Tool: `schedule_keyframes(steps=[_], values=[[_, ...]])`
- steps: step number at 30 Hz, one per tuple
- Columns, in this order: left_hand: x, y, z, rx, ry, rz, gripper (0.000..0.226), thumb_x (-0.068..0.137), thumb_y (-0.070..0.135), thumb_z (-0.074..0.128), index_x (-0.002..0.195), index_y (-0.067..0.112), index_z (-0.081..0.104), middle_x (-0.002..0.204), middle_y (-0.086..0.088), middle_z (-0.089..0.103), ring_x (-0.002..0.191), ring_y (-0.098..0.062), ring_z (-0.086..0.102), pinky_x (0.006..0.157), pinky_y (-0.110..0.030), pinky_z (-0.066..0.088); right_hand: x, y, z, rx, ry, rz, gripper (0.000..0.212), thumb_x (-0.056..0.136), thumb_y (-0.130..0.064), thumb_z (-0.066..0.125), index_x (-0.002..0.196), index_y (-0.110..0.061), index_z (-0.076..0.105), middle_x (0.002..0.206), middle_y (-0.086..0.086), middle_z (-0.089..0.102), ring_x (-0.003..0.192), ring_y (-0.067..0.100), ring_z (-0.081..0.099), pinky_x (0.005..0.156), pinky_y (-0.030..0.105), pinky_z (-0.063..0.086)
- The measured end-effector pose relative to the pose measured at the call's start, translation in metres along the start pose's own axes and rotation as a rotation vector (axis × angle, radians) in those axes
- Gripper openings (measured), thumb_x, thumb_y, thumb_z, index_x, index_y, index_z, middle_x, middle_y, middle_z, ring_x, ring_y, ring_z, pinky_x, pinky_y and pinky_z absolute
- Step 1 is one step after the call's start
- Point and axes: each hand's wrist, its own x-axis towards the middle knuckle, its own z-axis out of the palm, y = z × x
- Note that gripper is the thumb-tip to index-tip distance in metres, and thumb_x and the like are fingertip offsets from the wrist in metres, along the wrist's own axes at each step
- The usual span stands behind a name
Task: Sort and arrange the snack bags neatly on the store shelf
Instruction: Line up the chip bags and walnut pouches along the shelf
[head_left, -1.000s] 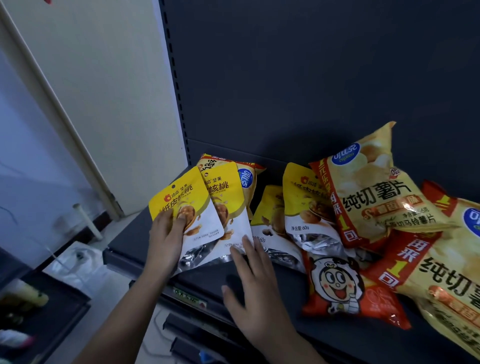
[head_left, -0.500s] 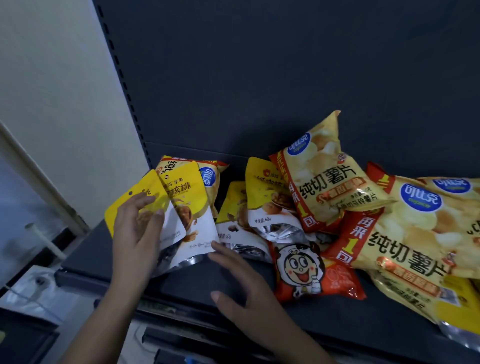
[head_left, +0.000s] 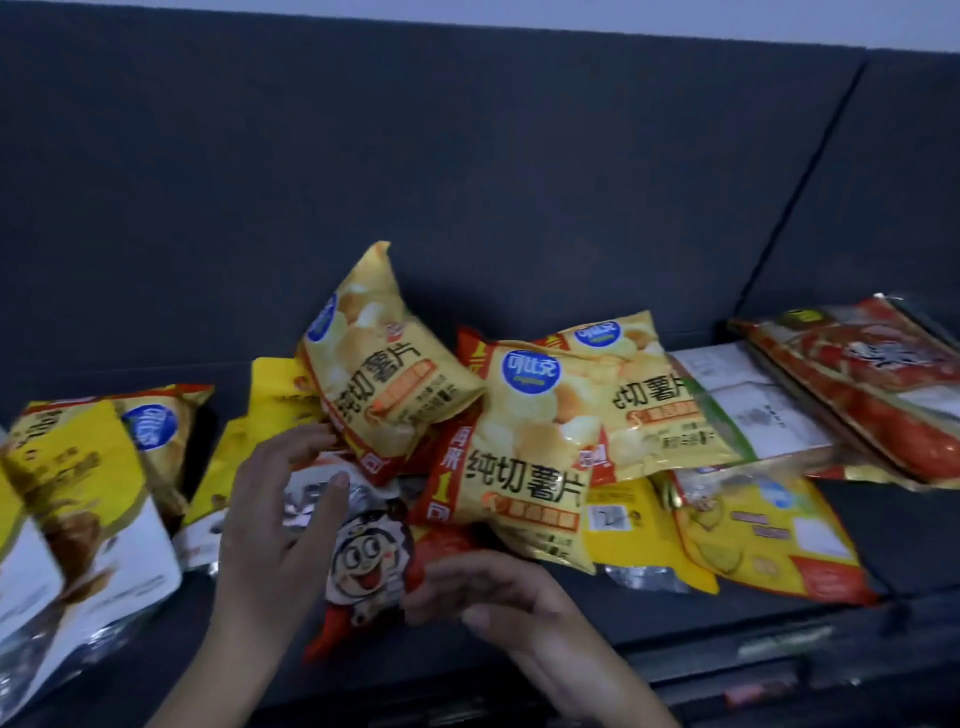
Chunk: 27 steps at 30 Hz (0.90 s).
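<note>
With both hands, left (head_left: 270, 519) and right (head_left: 483, 592), clamped on the red bag (head_left: 363, 566) at the shelf (head_left: 779, 613) front, we risk toppling the chip bag (head_left: 384, 379) leaning above it.

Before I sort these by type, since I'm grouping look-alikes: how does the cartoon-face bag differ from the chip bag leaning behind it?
The cartoon bag is red with a cartoon face; the chip bag is yellow with a blue oval logo. The cartoon bag lies low at the shelf front; the chip bag is propped up on the pile. Both hands, left and right, touch the cartoon bag; neither holds the chip bag. Both sit in one jumbled pile.
</note>
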Motion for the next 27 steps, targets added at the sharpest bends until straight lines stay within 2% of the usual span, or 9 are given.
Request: schedule_keyframes(steps=[3,6,9,13,16,19,21,25,27], values=[[0.0,0.02,0.032,-0.012,-0.026,0.074,0.021,0.084,0.042,0.048,0.104,0.047,0.051,0.113,0.029,0.052,0.111,0.003,0.047,0.09,-0.005,0.033,-0.026,-0.016,-0.035,0.062,0.113,-0.059,0.037,0.078,-0.029,0.073,0.111,-0.014,0.069,0.107,0.013,0.07,0.103,0.029,0.064,0.092,0.036,0.047],[-0.001,0.041,0.065,-0.03,-0.021,0.112,0.028,0.081,0.036,0.05,0.106,0.027,0.057,0.113,0.003,0.058,0.114,-0.013,0.051,0.098,-0.012,0.033,-0.052,-0.037,-0.072,0.098,0.22,-0.116,0.043,0.071,-0.031,0.079,0.107,-0.01,0.07,0.102,0.019,0.07,0.099,0.033,0.065,0.089,0.036,0.049],[-0.005,0.063,0.098,-0.039,-0.054,0.155,0.031,0.081,0.034,0.051,0.106,0.016,0.058,0.116,-0.004,0.057,0.113,-0.018,0.052,0.1,-0.021,0.035,-0.076,-0.056,-0.111,0.121,0.317,-0.149,0.05,0.063,-0.034,0.084,0.102,-0.006,0.071,0.099,0.022,0.069,0.096,0.034,0.066,0.085,0.035,0.051],[-0.02,0.097,0.144,-0.027,-0.076,0.134,0.025,0.082,0.039,0.049,0.106,0.036,0.052,0.119,0.015,0.052,0.115,-0.01,0.046,0.098,-0.007,0.027,-0.105,-0.074,-0.161,0.112,0.478,-0.169,0.06,0.053,-0.04,0.089,0.098,-0.004,0.072,0.104,0.024,0.068,0.099,0.035,0.065,0.082,0.033,0.053],[-0.032,0.118,0.178,-0.033,-0.09,0.137,0.029,0.083,0.042,0.047,0.109,0.031,0.052,0.124,0.029,0.041,0.119,0.006,0.039,0.097,-0.016,0.028,-0.124,-0.085,-0.19,0.105,0.534,-0.187,0.067,0.051,-0.04,0.089,0.101,-0.001,0.069,0.105,0.022,0.067,0.101,0.034,0.064,0.083,0.033,0.054],[-0.041,0.134,0.205,-0.028,-0.126,0.14,0.029,0.086,0.04,0.049,0.113,0.03,0.05,0.127,0.031,0.037,0.121,0.014,0.033,0.094,-0.014,0.029,-0.14,-0.092,-0.213,0.076,0.557,-0.178,0.069,0.051,-0.043,0.088,0.103,-0.002,0.068,0.107,0.021,0.066,0.106,0.033,0.062,0.085,0.032,0.054],[-0.044,0.142,0.218,-0.031,-0.158,0.15,0.031,0.087,0.039,0.049,0.116,0.027,0.051,0.127,0.029,0.037,0.122,0.018,0.029,0.098,-0.007,0.026,-0.147,-0.096,-0.225,0.066,0.587,-0.176,0.069,0.05,-0.044,0.088,0.103,-0.004,0.069,0.11,0.02,0.066,0.108,0.033,0.062,0.085,0.031,0.054],[-0.042,0.155,0.239,-0.028,-0.264,0.165,0.036,0.086,0.042,0.045,0.12,0.031,0.048,0.128,0.03,0.039,0.123,0.01,0.034,0.099,-0.005,0.025,-0.152,-0.103,-0.242,0.102,0.666,-0.157,0.072,0.045,-0.047,0.089,0.1,-0.004,0.072,0.11,0.019,0.068,0.107,0.028,0.064,0.088,0.031,0.054],[-0.039,0.161,0.248,-0.009,-0.324,0.176,0.039,0.085,0.044,0.043,0.122,0.037,0.043,0.127,0.031,0.037,0.124,0.013,0.03,0.099,-0.002,0.022,-0.153,-0.105,-0.246,0.07,0.67,-0.12,0.066,0.051,-0.048,0.087,0.098,-0.003,0.073,0.108,0.016,0.069,0.105,0.024,0.065,0.091,0.03,0.053]])
